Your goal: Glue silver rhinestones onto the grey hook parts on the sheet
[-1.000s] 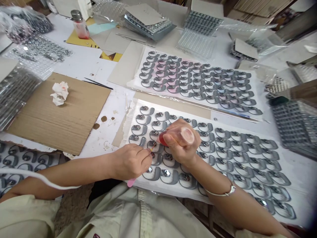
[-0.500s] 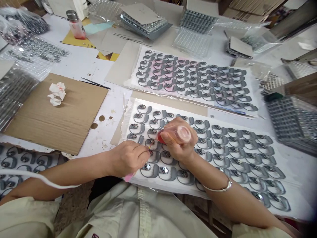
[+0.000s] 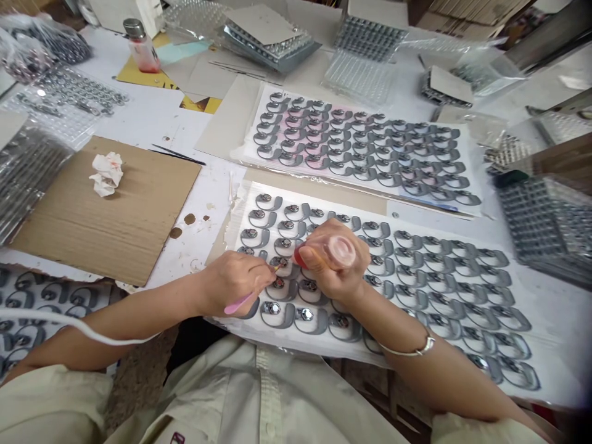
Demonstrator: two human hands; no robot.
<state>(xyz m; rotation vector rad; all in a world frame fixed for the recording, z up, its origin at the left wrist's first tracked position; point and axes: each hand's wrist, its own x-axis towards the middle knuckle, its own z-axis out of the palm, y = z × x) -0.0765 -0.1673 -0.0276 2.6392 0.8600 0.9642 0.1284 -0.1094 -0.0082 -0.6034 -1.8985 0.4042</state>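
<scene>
My left hand is closed around a thin brush-like tool with a pink handle. Its fine tip points right, at one of the ring-shaped grey pieces with shiny round heads. My right hand grips a translucent squeeze bottle holding red liquid, tilted so its base faces up and right. The bottle's nozzle end lies close to the tool's tip; whether they touch I cannot tell. Both hands are over a white sheet bearing rows of these grey pieces, and partly cover some.
Beyond lies a second sheet of grey pieces. On the left, a cardboard square carries crumpled tissue, with dark tweezers at its far edge. A jar of red liquid and stacked clear trays stand farther back.
My left hand has shifted slightly left and up, and the tool has turned so more of its pink handle shows. My right hand and the bottle stay nearly in place.
</scene>
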